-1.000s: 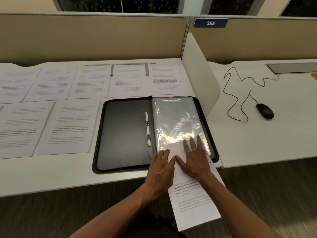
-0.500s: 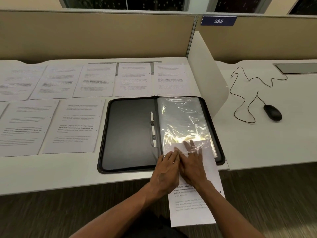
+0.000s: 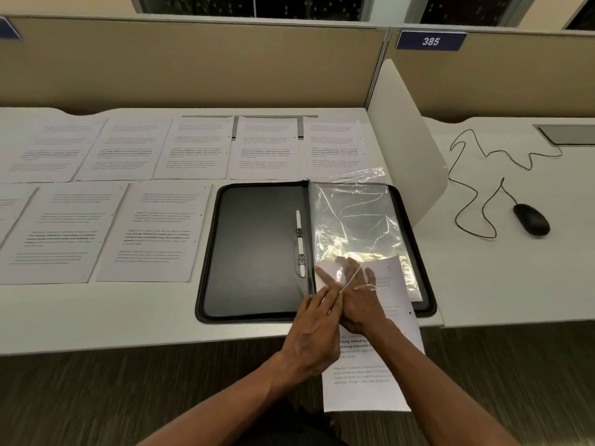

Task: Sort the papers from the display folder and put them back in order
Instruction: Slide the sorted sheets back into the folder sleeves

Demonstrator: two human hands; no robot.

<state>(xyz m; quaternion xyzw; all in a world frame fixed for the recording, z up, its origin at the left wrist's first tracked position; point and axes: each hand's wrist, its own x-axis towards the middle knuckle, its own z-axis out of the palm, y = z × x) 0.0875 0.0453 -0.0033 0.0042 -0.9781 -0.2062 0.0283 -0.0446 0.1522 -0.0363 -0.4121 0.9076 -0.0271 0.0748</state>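
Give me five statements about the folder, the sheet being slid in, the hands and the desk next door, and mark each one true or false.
1. The black folder lies open on the desk. True.
2. The sheet is fully inside the clear sleeve. False: only its top end is in, and most of it hangs past the desk edge.
3. The right hand has its fingers inside the sleeve, on the sheet. True.
4. The left hand rests on the mouse. False: it is at the sleeve's opening beside the right hand; the mouse sits untouched on the neighbouring desk.
5. No other papers are on the desk. False: printed pages lie in two rows left of and behind the folder.
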